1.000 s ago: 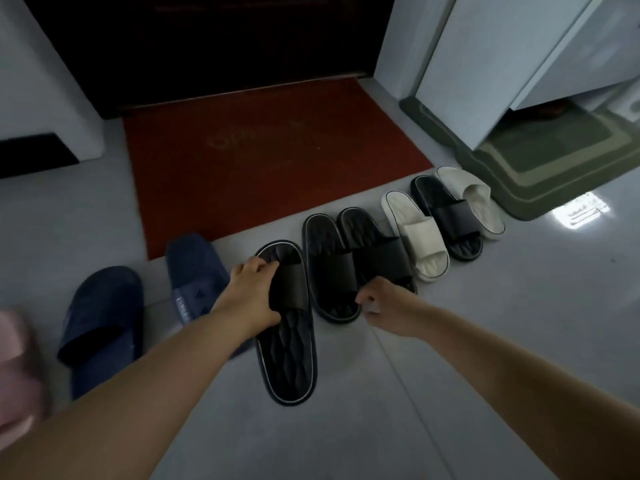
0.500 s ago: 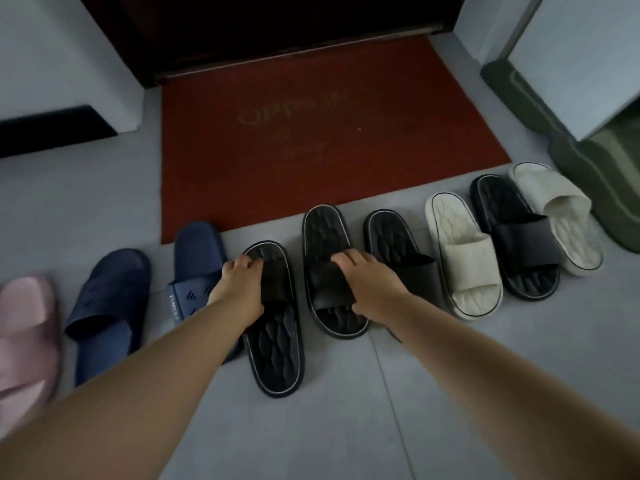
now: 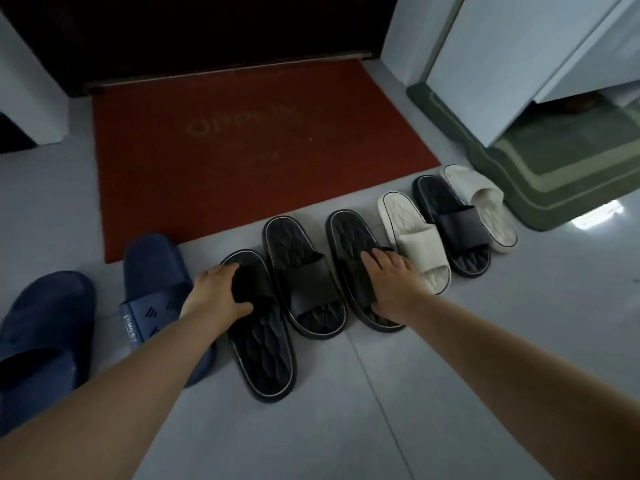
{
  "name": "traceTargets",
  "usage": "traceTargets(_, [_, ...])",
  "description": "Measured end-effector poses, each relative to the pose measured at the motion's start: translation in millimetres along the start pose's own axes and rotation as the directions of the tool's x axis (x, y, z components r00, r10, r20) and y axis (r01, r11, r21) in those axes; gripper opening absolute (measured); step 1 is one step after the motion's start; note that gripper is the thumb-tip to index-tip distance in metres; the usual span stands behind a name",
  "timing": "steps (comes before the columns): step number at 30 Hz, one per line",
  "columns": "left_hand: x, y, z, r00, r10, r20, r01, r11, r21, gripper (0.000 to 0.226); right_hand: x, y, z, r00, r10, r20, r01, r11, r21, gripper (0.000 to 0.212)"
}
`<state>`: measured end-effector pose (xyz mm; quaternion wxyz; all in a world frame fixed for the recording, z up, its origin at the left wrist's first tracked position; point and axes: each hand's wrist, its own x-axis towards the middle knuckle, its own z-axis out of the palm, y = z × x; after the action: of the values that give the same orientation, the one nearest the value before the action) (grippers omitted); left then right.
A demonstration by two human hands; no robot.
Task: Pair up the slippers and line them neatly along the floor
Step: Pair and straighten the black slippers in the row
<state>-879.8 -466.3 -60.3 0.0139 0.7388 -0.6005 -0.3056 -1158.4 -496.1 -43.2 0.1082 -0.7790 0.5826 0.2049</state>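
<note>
Slippers lie in a row on the grey floor along the red doormat's front edge. My left hand (image 3: 218, 292) grips the strap of a black slipper (image 3: 266, 348) that sits nearer to me than the rest. A second black slipper (image 3: 304, 282) lies free beside it. My right hand (image 3: 391, 275) is closed over the strap of a third black slipper (image 3: 349, 237). To the right come a cream slipper (image 3: 408, 230), another black slipper (image 3: 453, 223) and a second cream slipper (image 3: 485, 199). Two navy slippers (image 3: 45, 341) (image 3: 156, 271) lie at the left.
The red doormat (image 3: 242, 150) lies before a dark door. A green mat (image 3: 554, 174) lies at the right under a white cabinet (image 3: 519, 57). White wall corners stand at the left and behind the mat. Bare grey floor stretches toward me.
My right hand has left the middle black slipper and now lies on the black slipper to its right. My left hand keeps its grip. The pink slipper has gone out of view.
</note>
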Motion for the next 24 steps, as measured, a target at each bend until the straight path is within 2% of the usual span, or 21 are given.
traceTargets(2, [-0.3, -1.5, 6.4, 1.000, 0.019, -0.009, -0.019, 1.000, -0.014, 0.083, 0.8, 3.2, -5.6, 0.998, -0.055, -0.020, 0.055, 0.998, 0.005, 0.097])
traceTargets(5, [1.1, -6.7, 9.3, 0.998, 0.062, 0.020, -0.063, 0.997, 0.050, 0.084, 13.9, -27.0, -7.2, 0.972, -0.225, -0.063, 0.227, 0.974, 0.019, 0.102])
traceTargets(8, [1.3, -14.1, 2.0, 0.997, 0.068, 0.032, -0.071, 0.993, 0.093, 0.087, 27.8, -63.4, -6.6, 0.958, -0.283, -0.034, 0.276, 0.950, -0.146, 0.095])
traceTargets(11, [-1.6, -22.4, -3.3, 0.998, 0.055, 0.023, -0.058, 0.984, 0.170, 0.087, 33.3, -73.3, -18.9, 0.930, -0.325, -0.173, 0.271, 0.922, -0.276, 0.080])
traceTargets(13, [-2.3, -28.3, -2.9, 0.999, 0.054, 0.000, -0.053, 0.980, 0.192, 0.085, 32.5, -73.9, -35.7, 0.894, -0.315, -0.318, 0.269, 0.946, -0.180, 0.076])
traceTargets(15, [-1.7, -32.4, -3.2, 0.999, 0.050, -0.019, -0.046, 0.983, 0.176, 0.083, 27.7, -80.6, -59.5, 0.867, -0.179, -0.466, 0.267, 0.955, 0.130, 0.079])
traceTargets(16, [-1.1, -33.9, -3.2, 0.998, 0.052, -0.020, -0.047, 0.984, 0.174, 0.083, 23.8, -87.3, -74.4, 0.867, -0.058, -0.495, 0.274, 0.885, 0.376, 0.080])
traceTargets(17, [-0.3, -34.9, -3.3, 0.998, 0.057, -0.019, -0.052, 0.981, 0.186, 0.083, 20.3, -94.2, -89.3, 0.885, 0.056, -0.462, 0.276, 0.735, 0.620, 0.080])
traceTargets(19, [1.0, -36.4, -4.6, 0.998, 0.057, -0.016, -0.052, 0.974, 0.221, 0.085, 19.0, -104.0, -114.7, 0.944, 0.150, -0.294, 0.240, 0.299, 0.923, 0.075])
traceTargets(21, [1.1, -38.1, -6.3, 0.998, 0.058, -0.024, -0.051, 0.967, 0.249, 0.086, 23.7, -111.1, -126.7, 0.990, 0.118, -0.076, 0.098, -0.194, 0.976, 0.058])
traceTargets(22, [1.0, -39.3, -6.8, 0.997, 0.067, -0.035, -0.055, 0.962, 0.269, 0.085, 24.1, -116.6, -126.2, 0.994, 0.110, 0.008, 0.033, -0.368, 0.929, 0.049])
traceTargets(24, [-1.3, -42.7, -7.7, 0.994, 0.079, -0.069, -0.056, 0.957, 0.286, 0.084, 22.8, -131.4, -113.4, 0.968, 0.170, 0.183, -0.068, -0.525, 0.848, 0.043])
